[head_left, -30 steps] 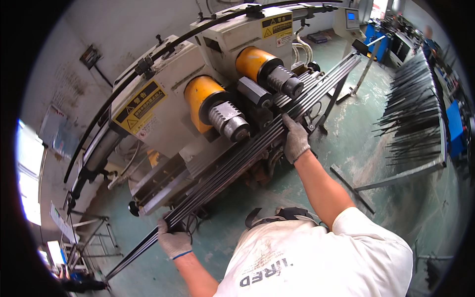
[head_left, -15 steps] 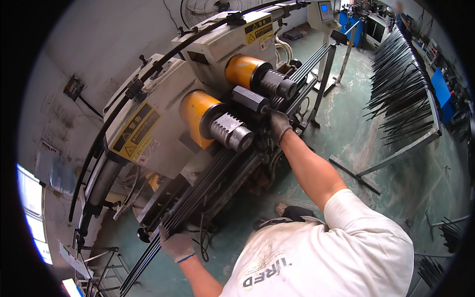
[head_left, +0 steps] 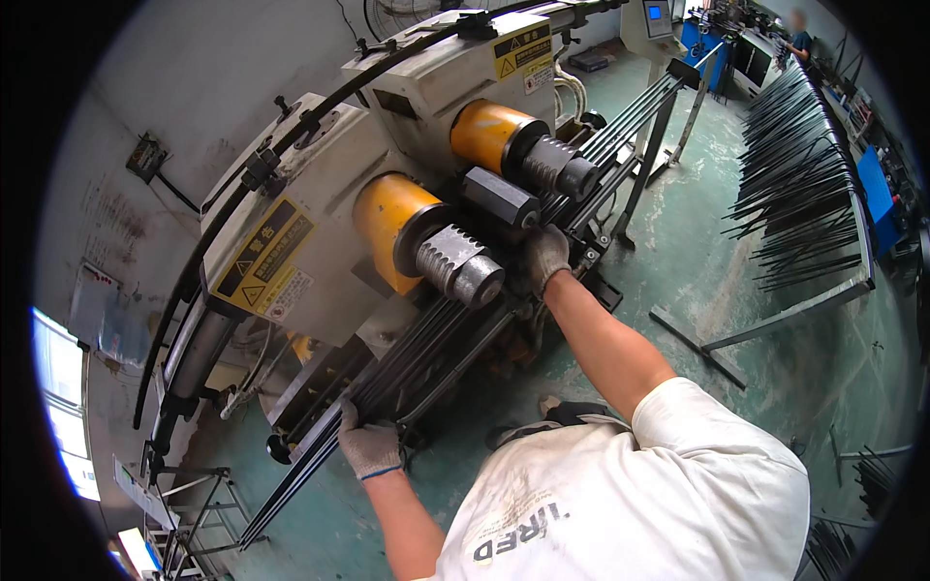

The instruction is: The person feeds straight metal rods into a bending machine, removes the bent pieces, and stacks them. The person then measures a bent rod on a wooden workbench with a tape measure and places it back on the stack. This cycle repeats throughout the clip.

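My left hand (head_left: pixel 370 446), in a pale knit glove, is closed around a bundle of long dark metal rods (head_left: pixel 275 505) near their lower left end. Its thumb shows at the rods' upper side, and the other fingers are partly hidden. Farther along, my gloved right hand (head_left: pixel 548 258) curls at the same bundle, just below a dark hexagonal metal block (head_left: pixel 501 198). Its fingertips are lost in shadow. The rods run slantwise through the machine (head_left: pixel 320 218), passing below its ribbed metal rollers (head_left: pixel 458 266) and orange cylinders (head_left: pixel 395 218).
A rack (head_left: pixel 790 308) holding many thin dark rods stands at the right. Behind the machine is a control box (head_left: pixel 655 21) on a post. A dark hose (head_left: pixel 339 92) arches over the machine. Another person (head_left: pixel 797 39) stands far back. A metal frame stand (head_left: pixel 208 513) is at lower left.
The rods have slid slightly toward the far upper right. My left hand has shifted up and right with them; my right hand stays near the hexagonal block. The view has shifted a little.
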Available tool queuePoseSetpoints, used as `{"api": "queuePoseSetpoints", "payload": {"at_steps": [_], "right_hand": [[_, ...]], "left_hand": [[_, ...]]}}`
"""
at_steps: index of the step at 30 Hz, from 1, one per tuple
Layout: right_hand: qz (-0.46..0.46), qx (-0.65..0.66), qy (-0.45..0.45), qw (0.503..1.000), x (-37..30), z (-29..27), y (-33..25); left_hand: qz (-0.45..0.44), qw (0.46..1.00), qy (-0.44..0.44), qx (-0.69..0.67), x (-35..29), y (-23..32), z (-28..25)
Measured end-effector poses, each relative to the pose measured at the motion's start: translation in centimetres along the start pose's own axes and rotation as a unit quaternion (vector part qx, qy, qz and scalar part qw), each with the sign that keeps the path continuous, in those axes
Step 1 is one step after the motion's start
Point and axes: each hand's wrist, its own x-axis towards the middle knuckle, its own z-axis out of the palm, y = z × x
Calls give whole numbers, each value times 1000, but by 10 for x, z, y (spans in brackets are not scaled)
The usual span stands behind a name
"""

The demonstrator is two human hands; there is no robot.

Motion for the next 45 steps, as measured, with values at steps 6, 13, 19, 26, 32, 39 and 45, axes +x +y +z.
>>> {"api": "queuePoseSetpoints", "payload": {"at_steps": [6, 13, 19, 26, 32, 39, 45], "right_hand": [[75, 128, -84, 985, -43, -32, -63], [89, 331, 6, 940, -55, -51, 6], [111, 301, 40, 946, -63, -61, 29], [125, 221, 31, 967, -79, -59, 38], [126, 141, -58, 980, -87, -80, 125], [281, 71, -110, 951, -129, -93, 168], [282, 48, -92, 954, -147, -92, 239]], "left_hand": [[117, 988, -97, 38, 0, 68, -68], [109, 992, 59, 3, 12, 52, -61], [29, 999, 7, -14, -3, -6, 4], [35, 999, 24, 19, -7, -10, 10], [45, 998, 19, -47, -33, 5, 10], [146, 978, 115, -98, -25, 67, -56], [201, 950, 212, -110, -34, 157, -91]]}}
